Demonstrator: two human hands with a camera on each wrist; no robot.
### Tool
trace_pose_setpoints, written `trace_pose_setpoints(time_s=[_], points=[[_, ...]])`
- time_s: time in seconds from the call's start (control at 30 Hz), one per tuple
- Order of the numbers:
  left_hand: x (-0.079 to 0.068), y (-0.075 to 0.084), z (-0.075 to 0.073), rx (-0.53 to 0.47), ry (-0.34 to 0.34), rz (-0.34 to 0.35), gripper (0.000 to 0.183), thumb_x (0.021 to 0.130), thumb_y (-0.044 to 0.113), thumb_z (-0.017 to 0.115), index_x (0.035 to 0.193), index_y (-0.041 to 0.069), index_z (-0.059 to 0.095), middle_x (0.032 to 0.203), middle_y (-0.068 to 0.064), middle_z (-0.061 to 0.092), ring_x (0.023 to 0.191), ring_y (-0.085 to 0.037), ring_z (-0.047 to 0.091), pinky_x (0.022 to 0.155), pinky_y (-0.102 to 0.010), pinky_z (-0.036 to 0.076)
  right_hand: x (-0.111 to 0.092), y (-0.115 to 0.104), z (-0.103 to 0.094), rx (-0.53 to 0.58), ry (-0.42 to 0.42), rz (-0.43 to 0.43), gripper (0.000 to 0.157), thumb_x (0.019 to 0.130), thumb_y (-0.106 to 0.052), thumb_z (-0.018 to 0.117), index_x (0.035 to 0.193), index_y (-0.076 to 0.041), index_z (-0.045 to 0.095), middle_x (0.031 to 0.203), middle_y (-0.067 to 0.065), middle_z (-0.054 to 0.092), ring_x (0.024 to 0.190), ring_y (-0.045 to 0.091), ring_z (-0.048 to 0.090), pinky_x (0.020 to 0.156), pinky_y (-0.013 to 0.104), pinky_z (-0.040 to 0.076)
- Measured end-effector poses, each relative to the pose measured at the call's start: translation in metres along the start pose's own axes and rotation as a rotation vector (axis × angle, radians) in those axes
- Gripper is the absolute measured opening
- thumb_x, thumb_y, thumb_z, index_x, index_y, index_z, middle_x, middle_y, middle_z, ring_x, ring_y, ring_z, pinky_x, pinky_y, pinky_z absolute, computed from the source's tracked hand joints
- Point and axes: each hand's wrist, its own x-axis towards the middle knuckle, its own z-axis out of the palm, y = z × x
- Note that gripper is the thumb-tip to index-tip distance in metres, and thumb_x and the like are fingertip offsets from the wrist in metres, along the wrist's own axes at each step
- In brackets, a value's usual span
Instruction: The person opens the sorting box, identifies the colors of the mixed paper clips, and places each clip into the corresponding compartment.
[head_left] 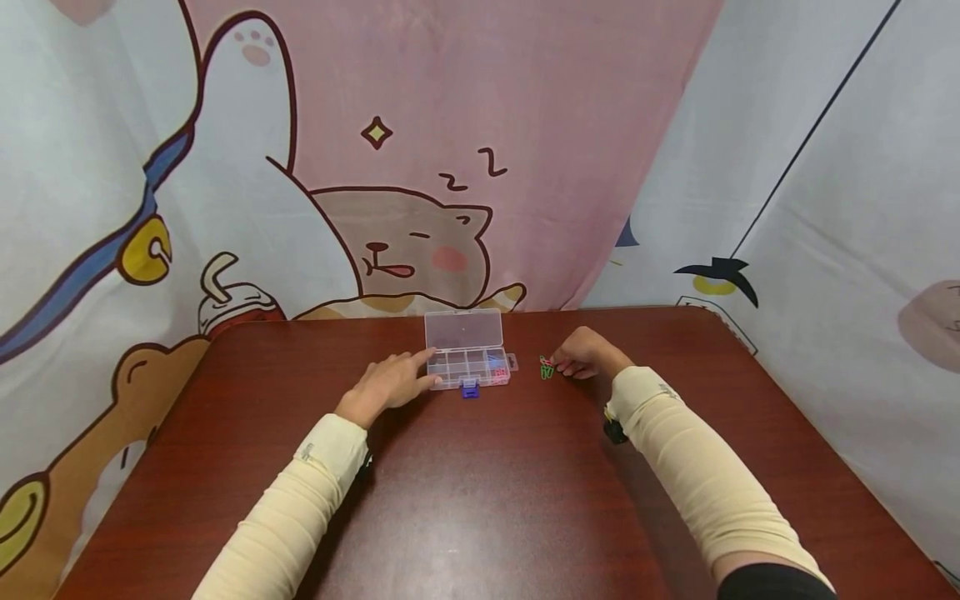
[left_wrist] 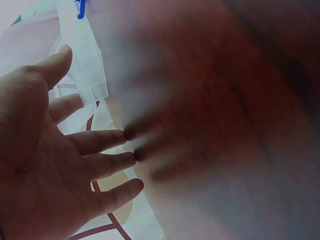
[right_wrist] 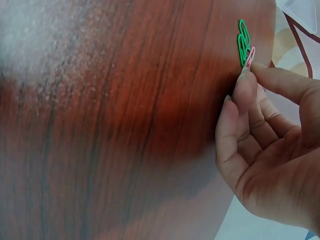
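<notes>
A clear plastic compartment box point(head_left: 457, 367) stands on the table with its lid point(head_left: 463, 330) raised and a blue latch point(head_left: 470, 389) at the front. Pink and blue pieces lie in its right-hand compartments. My left hand point(head_left: 392, 382) rests at the box's left end, thumb and index finger against it, the other fingers extended in the left wrist view. To the right of the box, my right hand point(head_left: 588, 354) pinches a pink paper clip point(right_wrist: 251, 55) between thumb and index finger. Green paper clips point(right_wrist: 243, 42) lie on the table right beside those fingertips.
The dark red-brown wooden table point(head_left: 480, 492) spreads out before me. Behind its far edge hangs a cartoon-printed curtain point(head_left: 525, 167), close behind the raised lid. A clear hang tab point(head_left: 513, 362) sticks out from the box's right end.
</notes>
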Motion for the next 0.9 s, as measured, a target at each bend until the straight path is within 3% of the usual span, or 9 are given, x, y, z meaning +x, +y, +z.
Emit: trace_pose_setpoints(time_s=[0.33,0.9], points=[[0.0021,-0.0007,-0.0008,0.015,0.008,0.001,0.065,0.097,0.053,0.050,0.153,0.024,0.033,0.140,-0.017,0.052,0.126,-0.038,0.050,0.099,-0.062,0.039,-0.0005,-0.0069,0.0049,-0.139,0.060,-0.037,0.016,0.085,-0.012,0.069,0.074,-0.001,0.071,0.061,0.002,0.066,0.055,0.013,0.064,0.056,0.034,0.056],[0.0012,-0.0003,0.0009,0.013,0.003,-0.002,0.065,0.097,0.052,0.051,0.153,0.024,0.033,0.140,-0.017,0.052,0.126,-0.038,0.050,0.100,-0.062,0.038,0.0024,-0.0035,0.0055,-0.121,0.031,0.001,0.016,0.088,-0.014,0.067,0.083,0.001,0.072,0.063,0.001,0.065,0.057,0.011,0.063,0.058,0.032,0.056]])
